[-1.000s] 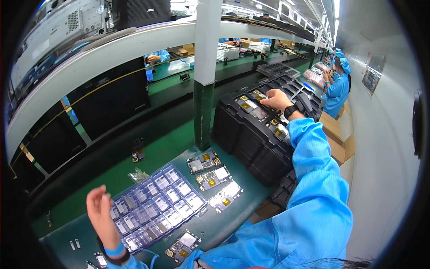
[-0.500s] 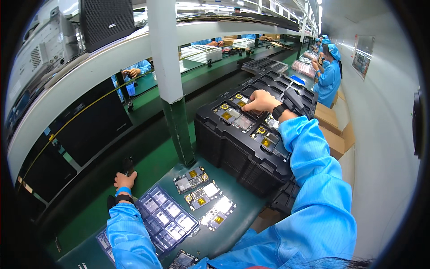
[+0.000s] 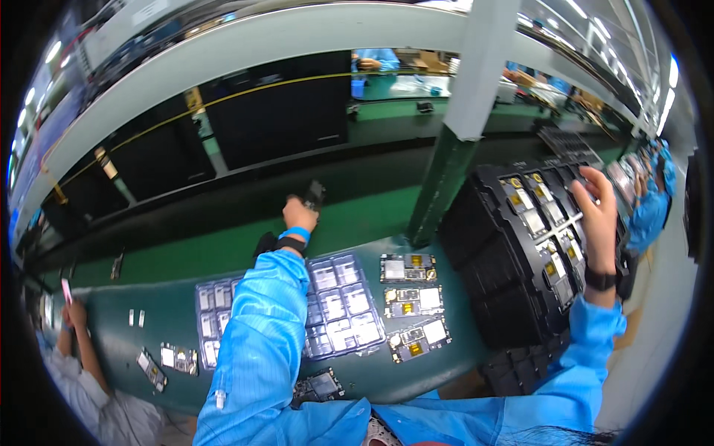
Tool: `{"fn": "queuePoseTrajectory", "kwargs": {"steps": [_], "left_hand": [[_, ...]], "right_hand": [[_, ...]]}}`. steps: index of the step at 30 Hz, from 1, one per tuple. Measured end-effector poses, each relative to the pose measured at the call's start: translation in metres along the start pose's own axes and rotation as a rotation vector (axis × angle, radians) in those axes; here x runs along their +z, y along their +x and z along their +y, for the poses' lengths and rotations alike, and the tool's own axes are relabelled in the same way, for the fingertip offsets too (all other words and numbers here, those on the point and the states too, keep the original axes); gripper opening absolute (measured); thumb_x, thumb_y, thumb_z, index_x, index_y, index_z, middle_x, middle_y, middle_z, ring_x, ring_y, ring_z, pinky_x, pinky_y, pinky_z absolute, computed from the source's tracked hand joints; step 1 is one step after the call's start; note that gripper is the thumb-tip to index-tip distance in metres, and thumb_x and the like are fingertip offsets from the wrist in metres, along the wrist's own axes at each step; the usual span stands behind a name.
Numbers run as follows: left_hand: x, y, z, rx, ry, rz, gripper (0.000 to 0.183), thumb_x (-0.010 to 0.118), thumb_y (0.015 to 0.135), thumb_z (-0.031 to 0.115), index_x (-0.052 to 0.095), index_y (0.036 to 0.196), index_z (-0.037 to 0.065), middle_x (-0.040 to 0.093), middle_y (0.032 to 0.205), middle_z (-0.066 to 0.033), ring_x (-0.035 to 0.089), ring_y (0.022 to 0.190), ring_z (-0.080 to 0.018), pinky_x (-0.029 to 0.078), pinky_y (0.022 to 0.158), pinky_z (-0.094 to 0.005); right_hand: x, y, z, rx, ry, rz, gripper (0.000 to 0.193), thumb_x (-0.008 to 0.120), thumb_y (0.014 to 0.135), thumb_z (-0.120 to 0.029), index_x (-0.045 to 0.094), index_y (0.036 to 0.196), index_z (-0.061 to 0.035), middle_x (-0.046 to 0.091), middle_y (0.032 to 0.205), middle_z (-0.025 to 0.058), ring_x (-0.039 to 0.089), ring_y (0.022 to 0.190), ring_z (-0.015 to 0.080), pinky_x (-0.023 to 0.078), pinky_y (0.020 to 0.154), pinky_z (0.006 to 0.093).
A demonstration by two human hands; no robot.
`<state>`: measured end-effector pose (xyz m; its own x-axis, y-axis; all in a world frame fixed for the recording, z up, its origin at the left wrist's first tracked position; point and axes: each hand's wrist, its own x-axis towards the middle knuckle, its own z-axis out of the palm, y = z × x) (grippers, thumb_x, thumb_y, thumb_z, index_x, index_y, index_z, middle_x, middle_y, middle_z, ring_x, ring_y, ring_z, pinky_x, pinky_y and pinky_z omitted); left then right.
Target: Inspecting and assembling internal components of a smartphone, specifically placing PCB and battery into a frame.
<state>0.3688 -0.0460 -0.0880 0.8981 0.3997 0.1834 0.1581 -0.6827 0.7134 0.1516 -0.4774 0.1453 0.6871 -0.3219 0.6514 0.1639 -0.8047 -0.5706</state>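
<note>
My left hand [image 3: 300,215] reaches out over the green belt, its fingers closed around a dark circuit board [image 3: 316,195]. Nothing shows in my right hand [image 3: 597,212], which is raised with fingers apart over the right side of a black tray [image 3: 476,195]. That tray tops a tall stack and holds several circuit boards [image 3: 554,264] with yellow patches and silver shields. Three similar boards [image 3: 413,302] lie in a column on the green table. Left of them is a clear blister tray [image 3: 343,301] with silvery pieces in its pockets.
A green-and-white post [image 3: 446,175] rises between belt and tray stack. A second blister tray [image 3: 214,312] is partly behind my left sleeve. More boards [image 3: 178,358] lie nearby on the table. At the left a person's hand [image 3: 76,312] holds a pink-white object. Blue-clad people [image 3: 648,212] sit at far right.
The view has swung left. My right hand has come up off the boards in the black tray and its fingers have spread. My left hand still grips the dark board over the belt.
</note>
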Motion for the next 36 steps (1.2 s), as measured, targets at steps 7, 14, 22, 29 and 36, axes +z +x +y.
{"fn": "queuePoseTrajectory", "kwargs": {"steps": [7, 14, 22, 29, 36], "left_hand": [[-0.114, -0.046, 0.022, -0.076, -0.872, -0.373, 0.038, 0.067, 0.065, -0.005, 0.048, 0.097, 0.0, 0.06, 0.085, -0.0095, 0.061, 0.077, -0.0177, 0.051, 0.065, -0.0303], [-0.245, -0.151, 0.034, 0.023, -0.895, -0.688, 0.037, 0.063, 0.069, -0.009, 0.047, 0.101, 0.001, 0.061, 0.088, -0.0076, 0.059, 0.074, -0.0126, 0.051, 0.062, -0.0262], [-0.336, -0.238, 0.009, -0.002, -1.019, -0.353, 0.053, 0.049, 0.085, 0.013, 0.024, 0.129, -0.001, 0.052, 0.111, -0.0197, 0.058, 0.096, -0.0252, 0.052, 0.076, -0.0326], [-0.354, -0.276, -0.068, -0.06, -1.038, -0.042, 0.047, 0.048, 0.088, 0.015, 0.027, 0.128, 0.004, 0.052, 0.112, -0.0137, 0.059, 0.093, -0.021, 0.055, 0.071, -0.0309], [-0.346, -0.281, -0.107, -0.095, -1.123, 0.262, 0.04, 0.046, 0.089, 0.011, 0.031, 0.126, 0.005, 0.048, 0.117, -0.01, 0.054, 0.101, -0.0189, 0.053, 0.076, -0.0308]], "right_hand": [[0.007, -0.094, -0.125, -0.277, 0.345, -0.306, 0.031, 0.061, 0.069, -0.008, 0.055, 0.099, -0.0015, 0.047, 0.105, 0.01, 0.047, 0.092, 0.0168, 0.039, 0.077, 0.0268], [0.095, -0.145, -0.167, 0.097, 0.696, -0.678, 0.068, 0.068, 0.07, -0.006, 0.033, 0.128, -0.0021, 0.037, 0.121, 0.0146, 0.049, 0.1, 0.0225, 0.048, 0.079, 0.031], [0.15, -0.186, -0.245, 0.272, 1.298, -0.923, 0.039, 0.054, 0.08, 0.002, 0.04, 0.117, -0.002, 0.05, 0.096, 0.0103, 0.057, 0.077, 0.0103, 0.051, 0.049, 0.0203], [0.214, -0.244, -0.209, -0.281, 0.355, -0.899, 0.017, 0.062, 0.074, -0.017, 0.059, 0.071, -0.0003, 0.052, 0.068, 0.0157, 0.052, 0.066, 0.0329, 0.044, 0.062, 0.0406], [0.233, -0.312, -0.2, -0.29, 0.046, -0.799, 0.023, 0.07, 0.065, -0.014, 0.058, 0.08, -0.0003, 0.05, 0.081, 0.0144, 0.052, 0.075, 0.0319, 0.044, 0.064, 0.0386]]}}
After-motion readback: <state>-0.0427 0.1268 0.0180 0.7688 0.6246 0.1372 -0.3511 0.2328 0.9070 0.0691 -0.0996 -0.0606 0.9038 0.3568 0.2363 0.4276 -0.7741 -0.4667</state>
